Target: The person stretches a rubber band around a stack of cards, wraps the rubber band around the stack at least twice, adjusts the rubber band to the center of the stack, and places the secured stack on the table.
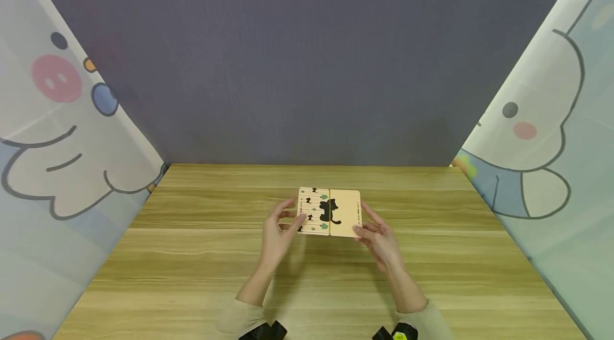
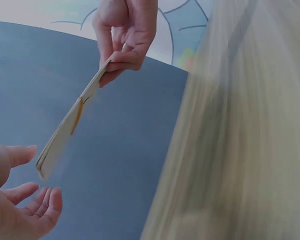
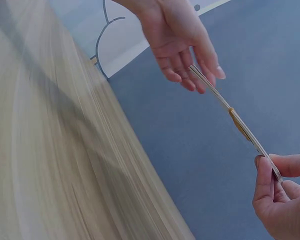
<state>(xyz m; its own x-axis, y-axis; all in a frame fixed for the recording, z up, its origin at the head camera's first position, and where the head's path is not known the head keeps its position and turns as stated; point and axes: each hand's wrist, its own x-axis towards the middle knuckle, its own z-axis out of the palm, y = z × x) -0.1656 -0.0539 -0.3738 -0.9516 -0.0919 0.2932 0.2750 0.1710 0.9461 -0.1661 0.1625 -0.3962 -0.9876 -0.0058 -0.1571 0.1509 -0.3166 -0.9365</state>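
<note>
A thin, cream-coloured notebook with a black cat on its cover is held up over the table. Its left part is striped, with small bows and green hearts. A yellow rubber band runs around its middle and hangs slack at one face. My right hand pinches the right edge between thumb and fingers. At the left edge, my left hand has its thumb and fingers spread to either side. In the left wrist view, the left fingers stand apart from the notebook's edge.
A wood-grain table lies below both hands. Behind it rises a dark grey panel. Cartoon-printed sheets hang at the left and right.
</note>
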